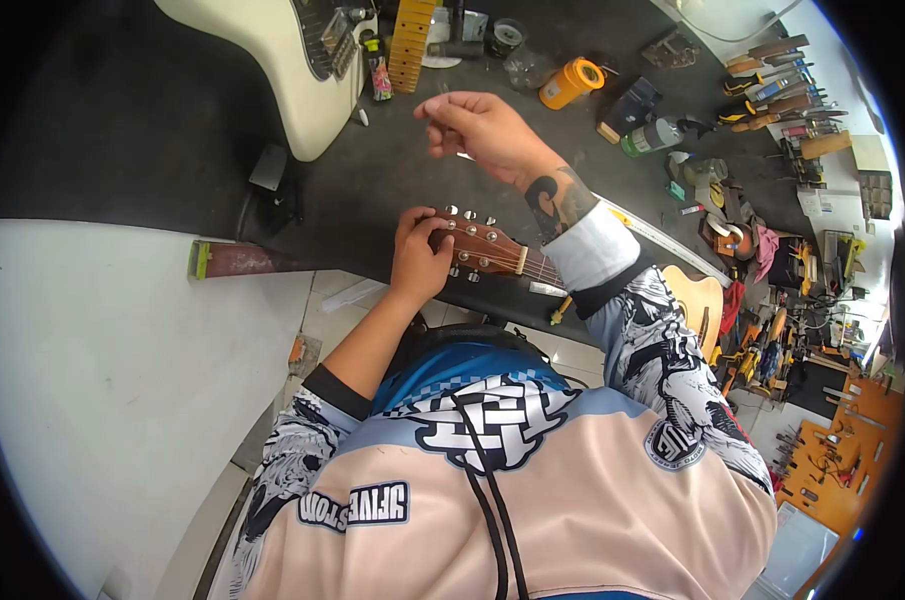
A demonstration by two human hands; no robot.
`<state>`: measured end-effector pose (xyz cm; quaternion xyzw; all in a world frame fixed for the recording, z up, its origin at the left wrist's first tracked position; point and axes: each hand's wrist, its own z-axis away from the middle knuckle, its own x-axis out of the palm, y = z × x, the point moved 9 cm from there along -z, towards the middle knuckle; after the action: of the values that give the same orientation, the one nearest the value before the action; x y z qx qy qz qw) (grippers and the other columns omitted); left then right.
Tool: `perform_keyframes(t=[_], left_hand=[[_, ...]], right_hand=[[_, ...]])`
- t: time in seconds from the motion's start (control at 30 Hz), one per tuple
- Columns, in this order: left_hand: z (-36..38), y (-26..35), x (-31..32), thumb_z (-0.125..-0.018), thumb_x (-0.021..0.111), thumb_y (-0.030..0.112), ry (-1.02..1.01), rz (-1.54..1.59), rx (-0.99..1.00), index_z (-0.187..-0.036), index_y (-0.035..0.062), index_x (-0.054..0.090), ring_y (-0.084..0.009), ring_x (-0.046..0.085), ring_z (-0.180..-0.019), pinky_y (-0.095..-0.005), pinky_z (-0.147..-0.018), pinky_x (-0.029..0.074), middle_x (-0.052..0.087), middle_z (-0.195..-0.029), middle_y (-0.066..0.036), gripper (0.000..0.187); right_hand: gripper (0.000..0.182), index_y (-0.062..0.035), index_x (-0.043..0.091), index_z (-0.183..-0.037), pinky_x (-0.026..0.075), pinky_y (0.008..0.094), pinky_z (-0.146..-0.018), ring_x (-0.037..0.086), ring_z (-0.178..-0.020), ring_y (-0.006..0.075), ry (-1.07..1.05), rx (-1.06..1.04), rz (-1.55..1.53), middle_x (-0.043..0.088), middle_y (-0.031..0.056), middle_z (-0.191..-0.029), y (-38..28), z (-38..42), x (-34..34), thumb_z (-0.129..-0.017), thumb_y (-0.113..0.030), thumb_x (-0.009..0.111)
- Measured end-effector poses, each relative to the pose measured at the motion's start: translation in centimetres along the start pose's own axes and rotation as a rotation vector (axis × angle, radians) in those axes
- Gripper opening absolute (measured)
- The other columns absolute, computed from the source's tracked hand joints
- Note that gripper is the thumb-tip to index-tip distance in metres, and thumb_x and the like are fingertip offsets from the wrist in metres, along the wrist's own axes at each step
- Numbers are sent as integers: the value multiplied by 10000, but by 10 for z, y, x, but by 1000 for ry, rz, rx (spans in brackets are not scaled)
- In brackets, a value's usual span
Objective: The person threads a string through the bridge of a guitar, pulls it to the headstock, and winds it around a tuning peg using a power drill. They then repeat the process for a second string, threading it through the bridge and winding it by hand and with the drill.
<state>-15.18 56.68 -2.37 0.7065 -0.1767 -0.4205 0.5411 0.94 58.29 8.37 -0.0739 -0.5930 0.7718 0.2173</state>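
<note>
An acoustic guitar lies across the bench's near edge, its brown headstock (pixel 480 246) pointing left with metal tuners along both sides. My left hand (pixel 422 258) is closed around the tip of that headstock, thumb on its face. Strings run over the pale nut toward the light wooden body (pixel 694 300), partly covered by my right sleeve. Above the headstock, apart from it, my right hand (pixel 484 130) is raised with its fingers curled and thumb against the index finger. Whatever may be pinched there is too small to make out.
A cream electric guitar body (pixel 292 90) lies at the back left, near a loose fretted neck (pixel 410 45). An orange canister (pixel 570 84) and a green-clear bottle (pixel 652 137) stand at the back. A long ruler (pixel 662 240) lies right. Hand tools (pixel 782 85) crowd the far right.
</note>
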Motion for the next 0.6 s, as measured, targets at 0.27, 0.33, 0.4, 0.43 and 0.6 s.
perform_keyframes(t=[0.27,0.33,0.4,0.43,0.6], left_hand=[[-2,-6,2,-848,734,81,-23,15,8,-1027,27,703,-330,581,-1203,-413,-1033,486,558,-1293,-134,189],[-2,-3,1,-850,734,85,-25,4,11,-1028,26,705,-329,581,-1203,-415,-1028,487,560,-1290,-133,191],[-3,-2,1,-856,726,78,-28,9,14,-1029,12,695,-342,572,-1205,-424,-1034,479,553,-1290,-144,187],[-2,-2,1,-860,722,74,-31,11,14,-1029,5,690,-349,568,-1207,-429,-1037,475,549,-1290,-150,186],[-3,-2,1,-869,722,86,-41,17,25,-1042,11,694,-347,565,-1216,-425,-1038,478,549,-1293,-144,191]], right_hand=[[351,33,610,-1267,592,363,-891,723,-979,240,196,-435,-217,734,147,-1075,-76,49,-78,-1100,-251,489],[369,36,600,-1299,578,397,-931,720,-1012,262,256,-533,-189,728,175,-1143,-100,78,-96,-1097,-255,495],[378,39,582,-1328,553,435,-982,701,-1076,298,339,-604,-205,709,191,-1198,-116,108,-119,-1094,-245,494],[384,40,567,-1348,534,462,-1018,686,-1120,321,380,-629,-230,694,197,-1231,-120,124,-134,-1091,-237,493],[384,47,567,-1340,562,449,-975,678,-1151,334,485,-784,-249,681,213,-1264,-136,208,-169,-1099,-239,478]])
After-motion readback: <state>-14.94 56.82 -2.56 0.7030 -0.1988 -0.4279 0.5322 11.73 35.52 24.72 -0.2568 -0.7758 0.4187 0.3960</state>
